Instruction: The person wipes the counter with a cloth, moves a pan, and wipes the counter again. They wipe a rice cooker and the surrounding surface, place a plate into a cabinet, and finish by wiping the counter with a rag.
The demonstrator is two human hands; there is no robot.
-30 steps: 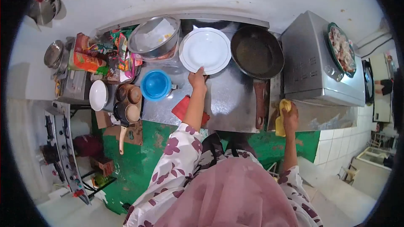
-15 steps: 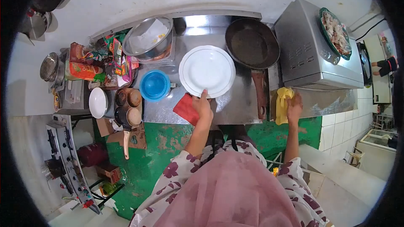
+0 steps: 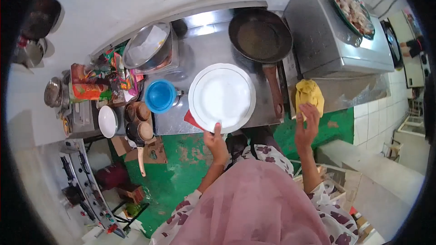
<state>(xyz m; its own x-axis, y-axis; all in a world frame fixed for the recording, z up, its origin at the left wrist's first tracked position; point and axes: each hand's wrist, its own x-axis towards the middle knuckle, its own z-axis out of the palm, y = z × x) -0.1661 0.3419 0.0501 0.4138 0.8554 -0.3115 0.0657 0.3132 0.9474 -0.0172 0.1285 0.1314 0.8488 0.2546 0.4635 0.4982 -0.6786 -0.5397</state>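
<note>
My left hand [image 3: 215, 146] grips the near rim of a white plate [image 3: 222, 97], thumb on top. The plate covers most of a red cloth [image 3: 192, 120] at the steel counter's front edge. My right hand [image 3: 307, 129] is open at the lower end of a yellow cloth [image 3: 309, 97], fingers raised and apart. A blue bowl [image 3: 161, 96] stands left of the plate. Behind the plate to the right lies a dark frying pan [image 3: 260, 35], its brown handle toward me.
A steel bowl [image 3: 147, 47] and colourful packets [image 3: 86, 84] crowd the left side. Small pans [image 3: 137, 122] and a white bowl [image 3: 107, 121] are at front left. A silver appliance [image 3: 336, 41] carries a plate of food [image 3: 353, 11] at right.
The plate has come toward me with my left hand and now hides more of the red cloth. My right hand has moved back from beside the yellow cloth, which has changed shape.
</note>
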